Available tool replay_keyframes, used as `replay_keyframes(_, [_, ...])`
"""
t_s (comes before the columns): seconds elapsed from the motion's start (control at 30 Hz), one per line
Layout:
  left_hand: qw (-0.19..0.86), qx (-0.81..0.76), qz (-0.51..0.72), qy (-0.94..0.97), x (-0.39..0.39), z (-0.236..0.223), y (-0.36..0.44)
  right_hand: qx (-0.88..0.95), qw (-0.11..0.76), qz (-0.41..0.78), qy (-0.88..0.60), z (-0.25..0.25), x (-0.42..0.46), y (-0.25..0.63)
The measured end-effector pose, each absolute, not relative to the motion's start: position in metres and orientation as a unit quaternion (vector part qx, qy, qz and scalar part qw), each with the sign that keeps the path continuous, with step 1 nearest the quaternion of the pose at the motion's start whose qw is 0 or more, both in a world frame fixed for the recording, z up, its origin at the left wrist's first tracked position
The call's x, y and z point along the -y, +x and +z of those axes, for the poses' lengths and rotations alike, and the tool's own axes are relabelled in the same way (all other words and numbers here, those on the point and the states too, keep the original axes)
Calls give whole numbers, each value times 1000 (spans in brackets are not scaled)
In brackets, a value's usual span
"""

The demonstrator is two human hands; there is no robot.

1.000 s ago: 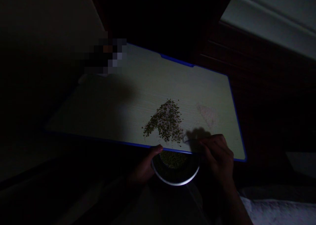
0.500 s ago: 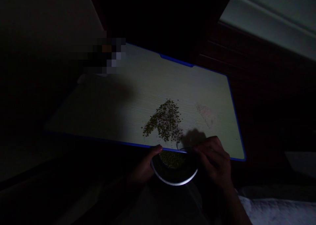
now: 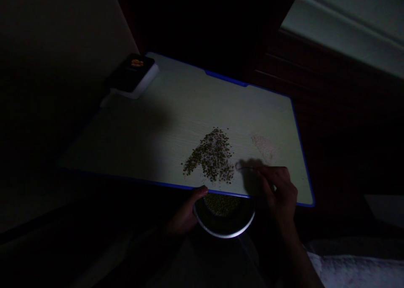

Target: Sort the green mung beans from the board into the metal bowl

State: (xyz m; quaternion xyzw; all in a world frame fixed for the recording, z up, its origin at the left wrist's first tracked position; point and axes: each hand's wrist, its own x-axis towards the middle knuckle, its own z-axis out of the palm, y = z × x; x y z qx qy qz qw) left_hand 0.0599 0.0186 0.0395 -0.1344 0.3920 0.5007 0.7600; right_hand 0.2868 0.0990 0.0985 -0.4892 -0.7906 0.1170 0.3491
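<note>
In the dim head view, green seeds or beans [image 3: 210,155] lie spread in a loose pile on a pale board with a blue rim [image 3: 195,94]. My right hand [image 3: 279,191] is over the board's near right side, pinching the thin handle of a small spoon [image 3: 243,168]. The spoon's rounded tip is just right of the pile. Below the near edge, my left hand [image 3: 189,210] grips a metal bowl [image 3: 225,236], its thumb resting at the board's edge. More green grains [image 3: 222,204] sit inside this bowl, partly hidden by the board.
A paler, finer scatter of bits [image 3: 264,148] lies right of the pile. At the far left corner stands a white box-like device with a dark lit screen [image 3: 134,75]. White quilted cloth [image 3: 356,271] shows at lower right.
My right hand has lifted the spoon up and away from the board's near edge, over the surface beside the pile. The left hand and bowl stay nearly in place.
</note>
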Motion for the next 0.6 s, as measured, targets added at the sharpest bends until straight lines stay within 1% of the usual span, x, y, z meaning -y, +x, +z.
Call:
replay_keyframes(0.13, [766, -388, 495, -134, -17, 37, 60, 815, 340, 141, -447, 103, -96, 277])
replay_keyframes(0.33, [769, -379, 498, -128, -17, 33, 59, 824, 331, 175, -425, 106, -86, 284])
replay_keyframes(0.5, [765, -383, 501, -127, -17, 34, 60, 806, 354, 160, -447, 110, -81, 295])
replay_keyframes(0.6, [762, -385, 505, -126, -17, 34, 60, 803, 354, 163, -451, 110, -79, 299])
